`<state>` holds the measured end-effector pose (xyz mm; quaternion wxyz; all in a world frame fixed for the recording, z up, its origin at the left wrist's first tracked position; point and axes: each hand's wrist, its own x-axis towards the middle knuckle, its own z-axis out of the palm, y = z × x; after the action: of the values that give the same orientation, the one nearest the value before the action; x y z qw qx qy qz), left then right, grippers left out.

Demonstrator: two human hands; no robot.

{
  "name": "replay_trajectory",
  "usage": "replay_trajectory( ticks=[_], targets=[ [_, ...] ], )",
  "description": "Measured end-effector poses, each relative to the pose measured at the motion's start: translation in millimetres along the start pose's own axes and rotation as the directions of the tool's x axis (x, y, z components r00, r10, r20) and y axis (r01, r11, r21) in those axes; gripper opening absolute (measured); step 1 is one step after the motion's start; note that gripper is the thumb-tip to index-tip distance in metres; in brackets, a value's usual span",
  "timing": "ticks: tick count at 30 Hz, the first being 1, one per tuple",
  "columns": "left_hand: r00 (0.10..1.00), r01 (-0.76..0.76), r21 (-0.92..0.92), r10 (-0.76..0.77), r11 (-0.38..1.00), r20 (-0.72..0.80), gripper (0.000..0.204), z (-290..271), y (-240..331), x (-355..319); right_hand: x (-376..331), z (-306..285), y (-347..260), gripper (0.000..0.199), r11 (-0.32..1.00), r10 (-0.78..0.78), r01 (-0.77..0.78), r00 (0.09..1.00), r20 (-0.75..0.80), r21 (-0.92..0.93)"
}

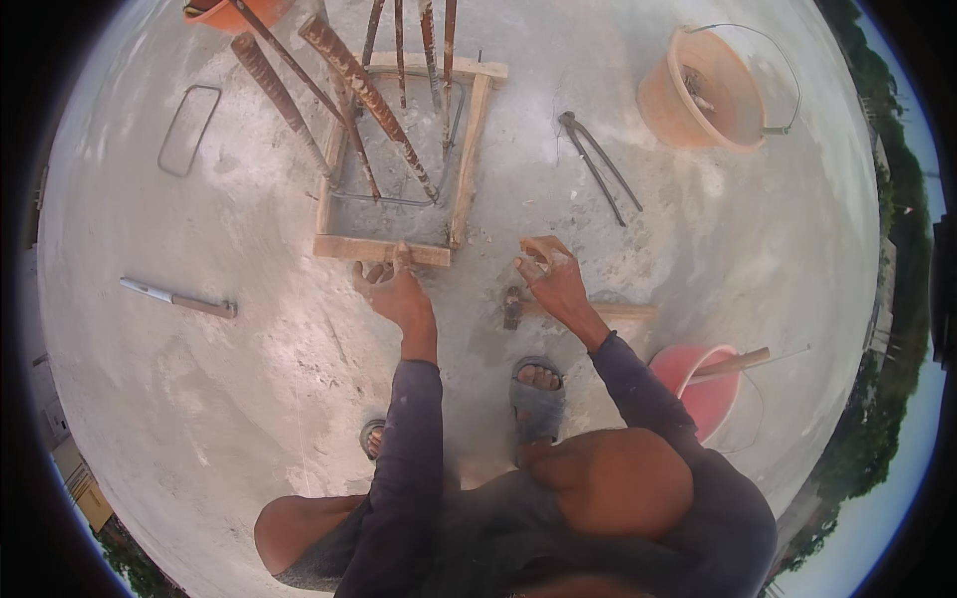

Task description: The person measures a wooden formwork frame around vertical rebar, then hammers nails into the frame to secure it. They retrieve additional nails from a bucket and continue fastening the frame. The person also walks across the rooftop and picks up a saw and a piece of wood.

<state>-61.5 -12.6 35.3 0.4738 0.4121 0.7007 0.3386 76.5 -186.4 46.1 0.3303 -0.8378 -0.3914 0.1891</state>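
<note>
The person's left hand [399,295] is at the centre of the frame, loosely open with fingers partly bent; a fingertip touches the near board of a wooden frame [384,249], which lies in the upper middle on the concrete floor [259,399]. Rusty steel bars [369,92] rise from inside it, leaning at different angles. The right hand [554,279] is just right of centre, clear of the wooden frame, thumb and forefinger brought close together and the other fingers curled; whether something small is pinched there cannot be told.

Just below the right hand lies a hammer [588,310], its head to the left. Long-handled pincers [598,169] rest above and to the right, legs apart, near an orange bucket [688,110] at the upper right. A pink bucket [700,404] with a wooden handle sticking out sits at the lower right. A bent wire loop [204,133] lies at the upper left, with a pale-and-brown tool [179,297] below it.
</note>
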Motion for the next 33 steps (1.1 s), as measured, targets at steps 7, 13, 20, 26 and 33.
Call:
replay_trajectory(
  ticks=[7, 13, 20, 26, 33],
  targets=[
    [0.679, -0.669, 0.483, 0.728, 0.564, 0.090, 0.059, 6.6, 4.0, -25.2, -93.0, -55.7, 39.6, 0.056, 0.964, 0.051, 0.024, 0.961, 0.272, -0.265],
    [0.531, -0.811, 0.534, 0.685, 0.240, 0.499, 0.042, 41.5, 9.3, -27.6, -111.5, -45.5, 62.7, 0.057, 0.913, 0.125, -0.020, 0.965, 0.232, -0.408],
    [0.500, -0.834, 0.520, 0.651, 0.184, 0.571, 0.026, 41.6, -1.9, -13.4, -105.2, -43.3, 78.6, 0.055, 0.913, 0.057, 0.053, 0.965, 0.257, -0.404],
    [0.504, -0.832, 0.520, 0.657, 0.194, 0.561, 0.020, 42.6, -10.5, -12.6, -107.9, -43.7, 79.7, 0.056, 0.910, 0.031, 0.082, 0.964, 0.263, -0.407],
    [0.474, -0.869, 0.430, 0.659, 0.245, 0.583, 0.020, 42.6, -15.5, -6.0, -93.6, -60.9, 56.9, 0.058, 0.922, 0.130, 0.058, 0.885, 0.447, -0.383]
  ],
)
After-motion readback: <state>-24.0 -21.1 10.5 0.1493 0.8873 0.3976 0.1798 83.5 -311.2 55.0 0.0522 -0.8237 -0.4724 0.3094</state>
